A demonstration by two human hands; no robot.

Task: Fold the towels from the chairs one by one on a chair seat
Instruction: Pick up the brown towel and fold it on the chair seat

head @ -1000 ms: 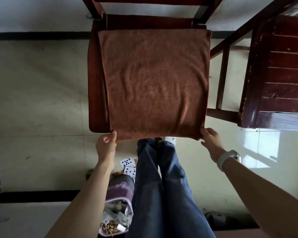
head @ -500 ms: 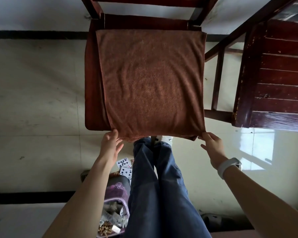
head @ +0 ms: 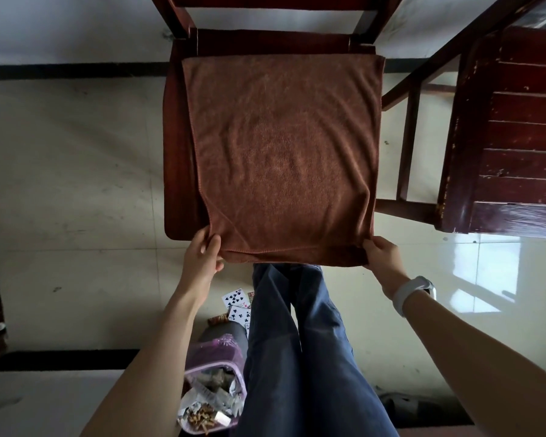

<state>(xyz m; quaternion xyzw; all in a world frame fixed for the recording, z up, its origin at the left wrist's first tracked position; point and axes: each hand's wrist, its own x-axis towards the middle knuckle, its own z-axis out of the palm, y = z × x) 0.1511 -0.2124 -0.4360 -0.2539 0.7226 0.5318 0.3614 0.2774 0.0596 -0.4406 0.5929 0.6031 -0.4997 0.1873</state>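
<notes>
Head view: a brown towel [head: 281,159] lies spread over the chair seat [head: 178,159]. The left hand [head: 202,258] pinches its near left corner; the right hand [head: 383,260] grips the near right corner.

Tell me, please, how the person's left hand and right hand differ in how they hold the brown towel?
The left hand pinches its corner with fingers curled over the top, lifting a small fold; the right hand grips its corner from the side, lower. The right wrist wears a white band; the left is bare. Both hold the near edge of the towel.

Playing cards [head: 237,305] scattered on tiled floor [head: 70,171]; purple bin [head: 215,389] below them — full of rubbish.
</notes>
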